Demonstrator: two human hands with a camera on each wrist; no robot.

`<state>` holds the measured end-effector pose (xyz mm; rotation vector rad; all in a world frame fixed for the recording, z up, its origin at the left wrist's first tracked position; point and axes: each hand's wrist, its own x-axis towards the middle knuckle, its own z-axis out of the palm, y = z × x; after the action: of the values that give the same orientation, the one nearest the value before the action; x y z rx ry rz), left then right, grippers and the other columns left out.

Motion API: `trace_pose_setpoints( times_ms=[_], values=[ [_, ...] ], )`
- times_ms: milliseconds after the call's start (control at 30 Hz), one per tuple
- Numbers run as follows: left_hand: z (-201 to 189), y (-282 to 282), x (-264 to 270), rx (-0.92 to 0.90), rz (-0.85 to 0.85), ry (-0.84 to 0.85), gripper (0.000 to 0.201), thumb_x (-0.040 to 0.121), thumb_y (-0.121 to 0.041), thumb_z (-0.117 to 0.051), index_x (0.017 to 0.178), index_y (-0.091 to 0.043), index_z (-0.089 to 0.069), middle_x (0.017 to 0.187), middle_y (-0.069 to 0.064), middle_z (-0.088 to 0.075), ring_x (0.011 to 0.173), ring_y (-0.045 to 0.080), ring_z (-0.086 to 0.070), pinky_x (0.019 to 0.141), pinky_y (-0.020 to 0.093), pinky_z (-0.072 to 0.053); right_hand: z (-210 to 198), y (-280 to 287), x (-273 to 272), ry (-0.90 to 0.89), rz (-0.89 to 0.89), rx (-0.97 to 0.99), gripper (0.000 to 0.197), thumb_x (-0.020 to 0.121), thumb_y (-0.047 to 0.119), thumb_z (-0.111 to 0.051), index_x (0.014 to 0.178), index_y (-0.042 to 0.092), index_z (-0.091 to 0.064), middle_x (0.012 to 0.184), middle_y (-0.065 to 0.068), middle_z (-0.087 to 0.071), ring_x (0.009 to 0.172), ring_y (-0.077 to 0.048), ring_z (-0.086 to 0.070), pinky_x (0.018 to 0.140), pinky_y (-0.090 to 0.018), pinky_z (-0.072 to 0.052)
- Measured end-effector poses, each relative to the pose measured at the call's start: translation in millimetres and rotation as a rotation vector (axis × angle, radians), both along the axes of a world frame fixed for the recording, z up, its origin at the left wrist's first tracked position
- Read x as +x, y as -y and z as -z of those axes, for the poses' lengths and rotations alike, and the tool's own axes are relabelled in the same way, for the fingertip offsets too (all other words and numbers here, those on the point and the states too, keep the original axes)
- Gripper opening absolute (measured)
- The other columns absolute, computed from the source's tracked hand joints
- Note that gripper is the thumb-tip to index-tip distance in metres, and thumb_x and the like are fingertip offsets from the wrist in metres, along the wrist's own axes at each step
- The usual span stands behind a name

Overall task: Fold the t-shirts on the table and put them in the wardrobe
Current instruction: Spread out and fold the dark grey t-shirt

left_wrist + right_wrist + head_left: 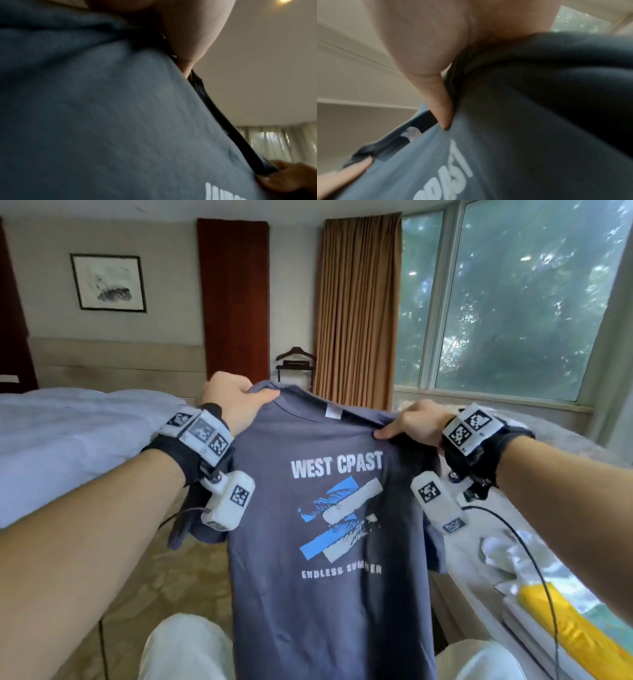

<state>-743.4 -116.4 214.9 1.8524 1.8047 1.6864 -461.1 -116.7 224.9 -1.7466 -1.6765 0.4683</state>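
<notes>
A bed [68, 440] lies at the left. The left hand [229, 398] pinches one shoulder of the grey-blue t-shirt [325, 542], which hangs in the air, print facing us. The right hand [414, 422] pinches the other shoulder. More clothes [561, 621] sit on the counter [479, 559] at the right.

We see the t-shirt [329, 594] cut off by the bottom edge, its hem hidden. Both wrist views are blurred. The table [479, 553] runs off to the right.

Black wrist straps [178, 455], white tagged camera modules [227, 501]
</notes>
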Motion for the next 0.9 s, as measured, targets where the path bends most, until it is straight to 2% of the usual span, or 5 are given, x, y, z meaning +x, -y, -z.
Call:
trace_pose_setpoints(
  times_ms=[267,400,567,767,900],
  values=[
    [72,-61,-9,-0.202,-0.116,-0.202,0.060,0.076,-0.064,-0.069,0.059,-0.007,-0.061,0.055,0.005,-0.051,0.072,0.030,-0.053,0.065,0.032,-0.042,74,-68,19,0.147,-0.026,-0.115,0.028,0.083,0.009,-0.072,0.111,0.009,-0.071,0.089,-0.004,-0.061,0.087,-0.018,-0.054,0.074,-0.020,-0.039],
    [109,-104,-17,-0.269,-0.026,-0.144,0.053,0.074,-0.055,-0.076,0.052,-0.011,-0.056,0.050,0.004,-0.046,0.059,0.025,-0.046,0.053,0.027,-0.031,113,-106,25,0.174,0.016,-0.091,0.031,0.080,0.014,-0.076,0.109,0.006,-0.070,0.090,-0.007,-0.060,0.085,-0.020,-0.052,0.071,-0.021,-0.038],
    [154,-158,-23,-0.366,0.008,-0.071,0.021,0.083,-0.029,-0.076,0.068,-0.021,-0.064,0.074,0.004,-0.067,0.073,0.026,-0.061,0.064,0.026,-0.041,155,-159,30,0.055,0.093,-0.169,0.011,0.079,0.013,-0.076,0.087,0.007,-0.073,0.070,-0.008,-0.059,0.074,-0.022,-0.055,0.065,-0.028,-0.043],
    [202,-216,-25,-0.427,-0.035,-0.016,0.004,0.091,-0.019,-0.066,0.088,-0.016,-0.068,0.083,0.004,-0.066,0.082,0.027,-0.061,0.072,0.031,-0.047,202,-221,31,-0.024,0.195,-0.299,0.021,0.089,0.008,-0.059,0.107,0.003,-0.068,0.099,-0.010,-0.061,0.083,-0.024,-0.055,0.063,-0.024,-0.042],
    [236,-254,-25,-0.478,-0.066,0.119,0.029,0.085,-0.034,-0.073,0.064,-0.019,-0.060,0.061,0.002,-0.058,0.068,0.028,-0.056,0.067,0.033,-0.048,231,-252,31,0.002,0.287,-0.342,0.028,0.083,0.013,-0.055,0.107,0.013,-0.070,0.108,-0.017,-0.064,0.092,-0.034,-0.064,0.077,-0.031,-0.053]
  ],
)
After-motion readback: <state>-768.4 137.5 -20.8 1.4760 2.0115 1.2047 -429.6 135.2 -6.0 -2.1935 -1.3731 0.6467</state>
